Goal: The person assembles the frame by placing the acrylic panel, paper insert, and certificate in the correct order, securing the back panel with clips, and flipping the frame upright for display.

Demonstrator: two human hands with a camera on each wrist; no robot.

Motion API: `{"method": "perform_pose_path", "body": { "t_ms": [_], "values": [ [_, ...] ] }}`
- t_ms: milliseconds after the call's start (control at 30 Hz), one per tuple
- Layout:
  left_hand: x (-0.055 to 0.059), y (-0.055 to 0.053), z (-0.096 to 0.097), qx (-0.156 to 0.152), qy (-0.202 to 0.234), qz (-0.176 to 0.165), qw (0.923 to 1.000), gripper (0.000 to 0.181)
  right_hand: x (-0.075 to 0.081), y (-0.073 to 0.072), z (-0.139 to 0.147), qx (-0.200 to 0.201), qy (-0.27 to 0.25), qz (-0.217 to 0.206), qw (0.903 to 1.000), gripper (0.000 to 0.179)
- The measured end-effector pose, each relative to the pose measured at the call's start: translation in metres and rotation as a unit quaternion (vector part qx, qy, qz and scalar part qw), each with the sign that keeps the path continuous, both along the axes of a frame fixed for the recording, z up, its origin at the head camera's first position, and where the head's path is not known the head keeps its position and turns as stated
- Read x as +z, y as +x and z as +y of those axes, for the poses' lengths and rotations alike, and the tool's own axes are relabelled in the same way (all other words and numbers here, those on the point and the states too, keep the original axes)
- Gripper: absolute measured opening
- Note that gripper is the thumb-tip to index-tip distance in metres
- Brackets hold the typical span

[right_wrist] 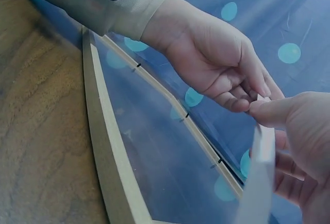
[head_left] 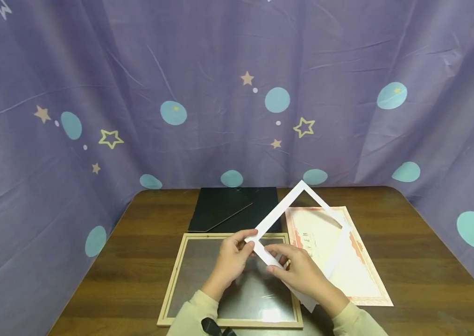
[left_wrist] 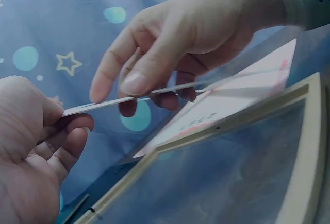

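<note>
Both hands hold a thin white picture mat, a flat rectangular border with an open centre, tilted above the table. My left hand pinches one corner between thumb and fingers. Along the adjoining strip, my right hand grips the edge, its thumb on top and fingertips underneath in the left wrist view. Under the hands lies a light wooden picture frame with a clear pane inside. Small dark tabs show along its inner edge in the right wrist view.
A black backing board with a slanted line across it lies behind the frame. To the right, a certificate with a red patterned border lies flat, partly overlapped by the mat. A purple curtain hangs behind the wooden table.
</note>
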State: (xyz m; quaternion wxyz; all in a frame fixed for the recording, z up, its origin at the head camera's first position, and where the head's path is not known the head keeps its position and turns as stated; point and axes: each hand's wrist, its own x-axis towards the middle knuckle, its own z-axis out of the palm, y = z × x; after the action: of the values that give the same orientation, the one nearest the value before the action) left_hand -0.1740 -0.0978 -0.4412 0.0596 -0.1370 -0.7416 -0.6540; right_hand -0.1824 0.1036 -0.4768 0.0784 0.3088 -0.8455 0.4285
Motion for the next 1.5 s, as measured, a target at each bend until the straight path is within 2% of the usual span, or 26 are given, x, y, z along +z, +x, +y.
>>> {"method": "perform_pose_path", "body": {
  "t_ms": [200, 433, 667, 900, 1000, 1100, 1200, 1300, 1367, 1500],
  "values": [
    [0.01, -0.002, -0.009, 0.032, 0.013, 0.011, 0.9994, 0.028, 0.007, 0.0, 0.007, 0.029, -0.017, 0.009, 0.9994, 0.039],
    [0.002, -0.016, -0.028, 0.06, 0.052, 0.044, 0.9959, 0.029, 0.019, -0.008, 0.024, 0.013, -0.061, 0.059, 0.9963, 0.039],
    [0.01, -0.017, -0.045, 0.094, 0.075, 0.063, 0.9907, 0.027, 0.033, -0.017, 0.045, -0.038, -0.069, 0.097, 0.9921, 0.041],
    [0.02, -0.018, -0.061, 0.144, 0.083, 0.059, 0.9843, 0.027, 0.045, -0.024, 0.071, -0.149, -0.063, 0.136, 0.9774, 0.039],
    [0.023, -0.018, -0.067, 0.165, 0.082, 0.057, 0.9812, 0.026, 0.048, -0.026, 0.08, -0.175, -0.076, 0.124, 0.9738, 0.038],
    [0.025, -0.018, -0.072, 0.18, 0.081, 0.053, 0.9788, 0.026, 0.047, -0.029, 0.09, -0.186, -0.082, 0.096, 0.9744, 0.037],
    [0.026, -0.017, -0.076, 0.187, 0.089, 0.049, 0.977, 0.026, 0.043, -0.033, 0.098, -0.174, -0.083, 0.056, 0.9795, 0.038],
    [0.026, -0.017, -0.079, 0.19, 0.1, 0.046, 0.9756, 0.026, 0.037, -0.037, 0.104, -0.142, -0.109, 0.002, 0.9839, 0.04],
    [0.026, -0.017, -0.081, 0.19, 0.104, 0.044, 0.9753, 0.026, 0.034, -0.039, 0.106, -0.119, -0.132, -0.03, 0.9837, 0.041],
    [0.026, -0.017, -0.082, 0.185, 0.106, 0.04, 0.9762, 0.026, 0.03, -0.041, 0.106, -0.089, -0.171, -0.06, 0.9793, 0.039]
  ]
}}
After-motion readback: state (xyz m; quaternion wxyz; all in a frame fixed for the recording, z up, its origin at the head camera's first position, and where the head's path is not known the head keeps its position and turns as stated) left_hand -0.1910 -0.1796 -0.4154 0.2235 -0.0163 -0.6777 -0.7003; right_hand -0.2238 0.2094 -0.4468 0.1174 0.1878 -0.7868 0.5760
